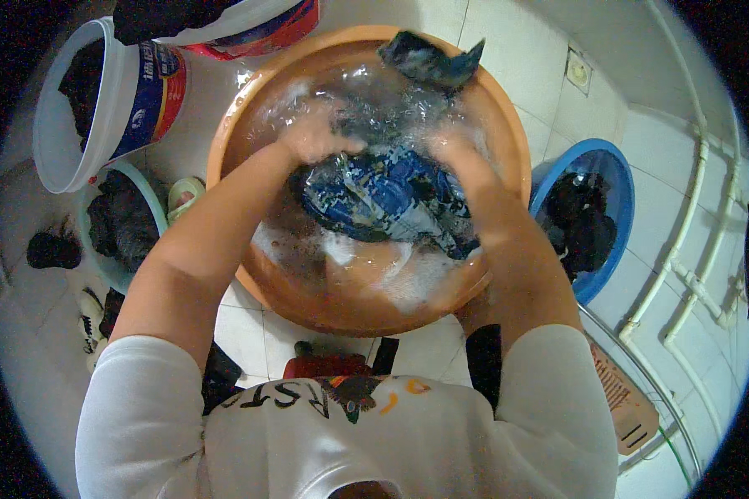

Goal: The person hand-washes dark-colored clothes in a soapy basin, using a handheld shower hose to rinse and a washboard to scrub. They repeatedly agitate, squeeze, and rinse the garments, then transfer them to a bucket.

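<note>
A large orange basin (225, 158) of sudsy water stands in front of me. A soaked blue camouflage-patterned garment (391, 193) lies bunched in it. My left hand (318, 137) is closed on the upper left part of that cloth, its fingers curled at the wet fabric. At the cloth's upper right, my right hand (449, 145) is in the splashing water, its fingers smeared by motion and partly hidden by foam. A dark piece of wet cloth (429, 60) hangs over the far rim of the basin.
On the left stand a white bucket (125, 100) with dark clothes, a second bucket (266, 25) and a pale green basin (146, 187) of dark clothing. A blue basin (622, 191) of dark clothes sits right, near wall pipes (691, 216). An orange-brown plastic basket (624, 399) lies lower right.
</note>
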Tool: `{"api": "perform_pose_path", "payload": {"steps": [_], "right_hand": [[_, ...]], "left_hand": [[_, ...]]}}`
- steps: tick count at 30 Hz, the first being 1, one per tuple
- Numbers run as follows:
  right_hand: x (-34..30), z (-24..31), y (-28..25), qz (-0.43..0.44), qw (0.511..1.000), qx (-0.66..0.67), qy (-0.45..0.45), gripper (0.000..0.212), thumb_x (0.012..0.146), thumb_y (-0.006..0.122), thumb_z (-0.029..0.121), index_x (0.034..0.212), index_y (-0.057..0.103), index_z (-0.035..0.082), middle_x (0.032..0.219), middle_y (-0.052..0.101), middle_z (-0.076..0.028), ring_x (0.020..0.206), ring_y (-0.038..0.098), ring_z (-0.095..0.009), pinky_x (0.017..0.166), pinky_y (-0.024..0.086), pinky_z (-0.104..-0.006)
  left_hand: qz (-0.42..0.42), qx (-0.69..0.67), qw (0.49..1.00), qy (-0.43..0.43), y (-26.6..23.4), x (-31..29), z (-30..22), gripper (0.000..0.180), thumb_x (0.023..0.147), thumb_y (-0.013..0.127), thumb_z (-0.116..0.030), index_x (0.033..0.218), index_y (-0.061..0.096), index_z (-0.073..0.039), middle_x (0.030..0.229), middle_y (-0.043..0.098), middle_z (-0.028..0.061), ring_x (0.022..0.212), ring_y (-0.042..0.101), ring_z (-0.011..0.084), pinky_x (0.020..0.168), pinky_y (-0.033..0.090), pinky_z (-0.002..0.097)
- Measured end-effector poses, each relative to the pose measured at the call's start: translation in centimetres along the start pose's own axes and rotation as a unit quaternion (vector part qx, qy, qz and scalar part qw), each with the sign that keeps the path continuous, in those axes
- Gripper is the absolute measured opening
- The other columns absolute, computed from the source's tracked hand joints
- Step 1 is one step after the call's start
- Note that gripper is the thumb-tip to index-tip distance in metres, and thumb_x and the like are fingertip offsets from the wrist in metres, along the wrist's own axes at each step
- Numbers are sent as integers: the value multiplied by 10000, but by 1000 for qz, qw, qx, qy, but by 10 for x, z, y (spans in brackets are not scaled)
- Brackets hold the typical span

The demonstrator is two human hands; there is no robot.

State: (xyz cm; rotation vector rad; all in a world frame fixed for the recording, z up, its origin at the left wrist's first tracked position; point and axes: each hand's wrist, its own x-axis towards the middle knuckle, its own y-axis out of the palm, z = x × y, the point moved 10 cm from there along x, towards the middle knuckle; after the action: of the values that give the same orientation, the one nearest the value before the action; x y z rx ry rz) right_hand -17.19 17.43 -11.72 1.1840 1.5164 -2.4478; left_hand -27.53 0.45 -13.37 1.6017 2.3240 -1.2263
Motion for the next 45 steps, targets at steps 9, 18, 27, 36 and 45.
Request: {"api": "perform_pose_path", "payload": {"steps": [9, 18, 27, 36, 45], "right_hand": [[-126, 21, -38, 257, 768, 580, 90, 376, 831, 547, 346, 1060, 526, 48, 935, 593, -45, 808, 573, -134, 723, 467, -261], [-198, -60, -88, 59, 814, 548, 181, 327, 781, 613, 290, 952, 546, 19, 788, 597, -61, 697, 572, -152, 639, 461, -272], [-203, 17, -121, -199, 959, -138, -148, 475, 671, 690, 334, 1042, 545, 76, 1131, 500, -193, 987, 505, -354, 796, 407, -430], [-112, 22, 20, -35, 989, -141, -23, 855, 683, 508, 653, 1365, 193, 245, 1386, 204, -145, 1271, 164, -387, 958, 102, -638], [-36, 9, 22, -107, 984, 82, -114, 713, 723, 590, 463, 1272, 372, 63, 1298, 380, -173, 1176, 365, -335, 1028, 228, -386]], "left_hand": [[121, 30, 990, 65, -18, -14, -47, 530, 683, 646, -316, 1140, 524, -77, 1019, 580, 206, 925, 564, 328, 817, 429, 366], [119, -152, 978, -81, -112, -136, -24, 264, 732, 573, -98, 971, 563, 14, 838, 608, 151, 768, 571, 199, 737, 435, 311], [-13, 323, 924, 204, -78, -136, -143, 782, 644, 704, -347, 1305, 324, -170, 1339, 291, 145, 1235, 287, 347, 990, 281, 483], [86, 358, 930, -5, 23, -81, -50, 806, 737, 593, -450, 1372, 107, -342, 1436, -43, 156, 1272, 94, 453, 966, 196, 598], [242, 251, 937, -10, 39, -35, -36, 566, 708, 546, -381, 1195, 450, -108, 1292, 340, 198, 1190, 333, 374, 981, 298, 449]]}}
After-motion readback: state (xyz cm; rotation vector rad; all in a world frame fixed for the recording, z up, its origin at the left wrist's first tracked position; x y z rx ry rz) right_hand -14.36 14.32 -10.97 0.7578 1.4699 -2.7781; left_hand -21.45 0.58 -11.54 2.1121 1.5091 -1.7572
